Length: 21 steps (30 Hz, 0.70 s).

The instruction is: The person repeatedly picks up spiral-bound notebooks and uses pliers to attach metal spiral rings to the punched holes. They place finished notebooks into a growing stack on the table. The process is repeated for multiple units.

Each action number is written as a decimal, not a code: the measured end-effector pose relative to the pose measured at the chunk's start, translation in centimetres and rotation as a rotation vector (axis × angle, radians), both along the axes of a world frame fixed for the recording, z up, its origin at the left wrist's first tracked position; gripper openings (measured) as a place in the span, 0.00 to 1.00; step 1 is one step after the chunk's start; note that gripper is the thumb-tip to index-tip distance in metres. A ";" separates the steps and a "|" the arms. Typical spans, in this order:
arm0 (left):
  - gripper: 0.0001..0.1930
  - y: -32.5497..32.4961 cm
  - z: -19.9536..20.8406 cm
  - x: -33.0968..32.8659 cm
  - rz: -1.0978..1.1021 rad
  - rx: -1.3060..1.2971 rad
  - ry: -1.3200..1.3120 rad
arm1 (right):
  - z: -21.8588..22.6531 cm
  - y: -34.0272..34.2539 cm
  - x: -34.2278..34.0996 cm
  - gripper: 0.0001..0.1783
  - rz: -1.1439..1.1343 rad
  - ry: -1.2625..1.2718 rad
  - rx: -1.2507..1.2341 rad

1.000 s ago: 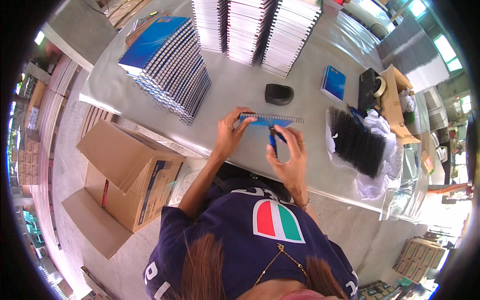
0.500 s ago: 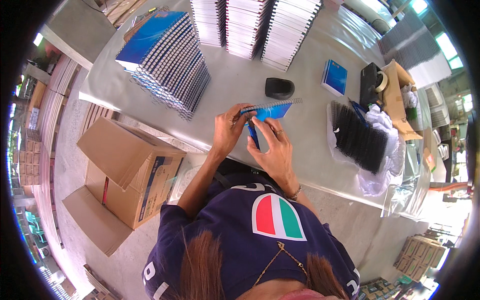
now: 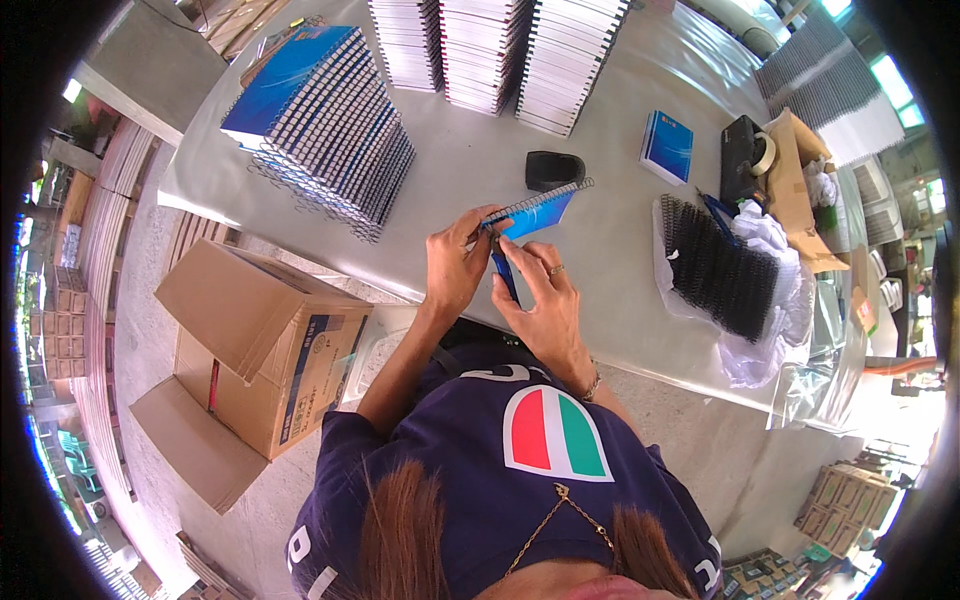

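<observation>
A blue-covered spiral notebook [image 3: 541, 217] is held up on edge above the table's near edge, its wire coil running along the top. My left hand [image 3: 455, 262] grips the notebook's left end, fingers closed around the corner by the coil. In my right hand [image 3: 545, 300] is a pair of pliers with blue handles [image 3: 504, 272]. The jaws meet the left end of the coil, close to my left fingertips, and partly hide behind them. Just beyond the notebook lies a black, rounded object [image 3: 553, 170] whose kind I cannot make out.
Spiral notebooks stand stacked [image 3: 335, 135] at the left, with tall white-edged stacks [image 3: 480, 55] behind. To the right are small blue books [image 3: 667, 148], black coils [image 3: 722, 268] on crumpled wrapping and a tape dispenser [image 3: 742, 160]. An open cardboard box [image 3: 255, 350] stands below the table's left side.
The notebook has tilted, its right end now higher and overlapping the black object's lower edge in view. Both hands keep their holds at the coil's left end, with only slight shifts.
</observation>
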<state>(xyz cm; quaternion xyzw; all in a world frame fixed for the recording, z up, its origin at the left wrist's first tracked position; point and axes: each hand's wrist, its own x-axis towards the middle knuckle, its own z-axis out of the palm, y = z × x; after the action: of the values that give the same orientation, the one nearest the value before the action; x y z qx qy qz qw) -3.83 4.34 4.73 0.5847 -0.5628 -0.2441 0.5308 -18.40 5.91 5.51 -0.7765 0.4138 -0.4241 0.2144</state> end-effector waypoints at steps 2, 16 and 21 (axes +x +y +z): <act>0.14 0.0 -0.2 -0.3 0.012 -0.052 -0.030 | 0.0 0.1 -0.3 0.23 0.115 -0.274 0.325; 0.11 -0.5 3.6 0.7 0.145 0.103 0.074 | 1.2 -7.0 -9.0 0.22 0.290 0.051 0.429; 0.15 0.8 10.5 4.4 0.058 -0.044 0.395 | -0.7 -9.4 -9.8 0.23 0.063 0.324 0.091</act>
<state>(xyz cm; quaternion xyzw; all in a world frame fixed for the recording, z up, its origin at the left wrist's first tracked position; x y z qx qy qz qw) 0.55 5.10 15.25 0.5298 -0.4359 -0.3261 0.6503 -28.16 -3.51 4.79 -0.8368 0.4371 -0.2672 0.1933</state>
